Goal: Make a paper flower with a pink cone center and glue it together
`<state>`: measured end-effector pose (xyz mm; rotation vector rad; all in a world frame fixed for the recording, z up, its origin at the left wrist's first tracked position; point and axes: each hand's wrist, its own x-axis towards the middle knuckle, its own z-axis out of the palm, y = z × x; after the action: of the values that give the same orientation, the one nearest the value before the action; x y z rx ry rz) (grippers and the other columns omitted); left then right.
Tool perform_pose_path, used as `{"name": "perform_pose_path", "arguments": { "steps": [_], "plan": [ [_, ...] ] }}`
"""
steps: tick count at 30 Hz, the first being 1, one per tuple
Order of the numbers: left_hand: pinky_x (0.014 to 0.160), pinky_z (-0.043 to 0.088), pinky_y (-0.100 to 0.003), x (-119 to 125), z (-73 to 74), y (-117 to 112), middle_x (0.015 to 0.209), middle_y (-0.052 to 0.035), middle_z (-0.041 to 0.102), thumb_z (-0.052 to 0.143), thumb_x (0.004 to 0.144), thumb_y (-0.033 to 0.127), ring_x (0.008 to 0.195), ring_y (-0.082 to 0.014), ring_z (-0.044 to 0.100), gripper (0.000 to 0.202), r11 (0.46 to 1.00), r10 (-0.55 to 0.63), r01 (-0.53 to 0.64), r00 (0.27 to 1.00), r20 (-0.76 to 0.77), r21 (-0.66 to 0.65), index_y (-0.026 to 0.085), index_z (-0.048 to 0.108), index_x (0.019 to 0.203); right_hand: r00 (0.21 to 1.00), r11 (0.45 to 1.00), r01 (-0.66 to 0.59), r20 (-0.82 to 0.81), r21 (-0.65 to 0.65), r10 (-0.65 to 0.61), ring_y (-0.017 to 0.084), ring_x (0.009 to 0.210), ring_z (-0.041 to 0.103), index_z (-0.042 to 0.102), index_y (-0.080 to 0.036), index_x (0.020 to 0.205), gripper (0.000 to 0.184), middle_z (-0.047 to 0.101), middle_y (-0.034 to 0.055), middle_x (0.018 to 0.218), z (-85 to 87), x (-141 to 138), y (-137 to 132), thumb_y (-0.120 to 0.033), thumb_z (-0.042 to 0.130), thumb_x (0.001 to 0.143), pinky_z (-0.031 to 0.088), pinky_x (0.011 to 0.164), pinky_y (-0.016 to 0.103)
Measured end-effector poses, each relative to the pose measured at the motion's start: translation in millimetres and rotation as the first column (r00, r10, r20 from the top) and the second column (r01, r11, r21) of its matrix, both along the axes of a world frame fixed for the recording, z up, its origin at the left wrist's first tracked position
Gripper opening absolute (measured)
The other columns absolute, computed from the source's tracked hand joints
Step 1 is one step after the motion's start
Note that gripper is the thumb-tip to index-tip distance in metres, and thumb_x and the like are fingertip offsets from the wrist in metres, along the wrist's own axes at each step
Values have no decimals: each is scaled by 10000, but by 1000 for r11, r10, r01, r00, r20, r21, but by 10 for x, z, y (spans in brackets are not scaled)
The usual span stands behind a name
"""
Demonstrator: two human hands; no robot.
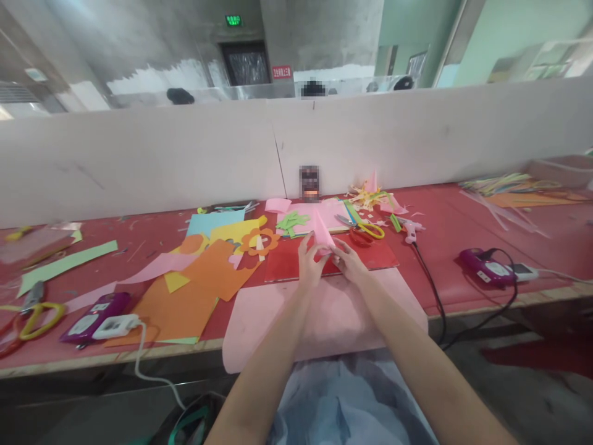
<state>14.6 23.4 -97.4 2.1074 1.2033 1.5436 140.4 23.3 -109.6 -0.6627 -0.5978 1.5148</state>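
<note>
My left hand (pixel 309 262) and my right hand (pixel 348 261) meet over a red sheet (pixel 287 262) on the red table (pixel 445 247). Both pinch a small folded pink paper piece (pixel 321 237) that stands up in a point between the fingertips. A large pink sheet (pixel 324 318) lies under my forearms and hangs over the table's front edge. Behind the hands lie more pink paper (pixel 331 213), green cut-outs (pixel 291 221) and an orange paper flower (pixel 259 241).
Orange and yellow sheets (pixel 194 290) spread to the left. Yellow-handled scissors (pixel 370 230) and a glue gun (pixel 410 230) with its black cable lie at the right. Purple devices (pixel 484 267) (pixel 95 316) sit at both sides. A white partition (pixel 278 154) backs the table.
</note>
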Motion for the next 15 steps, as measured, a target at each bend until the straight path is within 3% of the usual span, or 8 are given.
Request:
{"name": "perform_pose_path", "arguments": {
  "steps": [6, 15],
  "plan": [
    [980, 362, -426, -22, 8, 13, 1238, -67, 438, 603, 720, 252, 1177, -226, 415, 70, 998, -30, 33, 998, 62, -51, 208, 625, 770, 998, 999, 41, 47, 30, -42, 21, 424, 424, 591, -216, 942, 416, 532, -89, 536, -24, -23, 11, -223, 746, 557, 364, 434, 136],
    [960, 384, -410, -41, 2, 31, 1207, -82, 490, 593, 724, 244, 1141, -231, 457, 66, 995, 18, -10, 997, 74, -104, 200, 640, 740, 993, 995, 79, 79, 57, -83, 24, 426, 430, 586, -213, 953, 425, 526, -85, 552, 15, -55, -11, -233, 737, 557, 365, 435, 143]
  ]
}}
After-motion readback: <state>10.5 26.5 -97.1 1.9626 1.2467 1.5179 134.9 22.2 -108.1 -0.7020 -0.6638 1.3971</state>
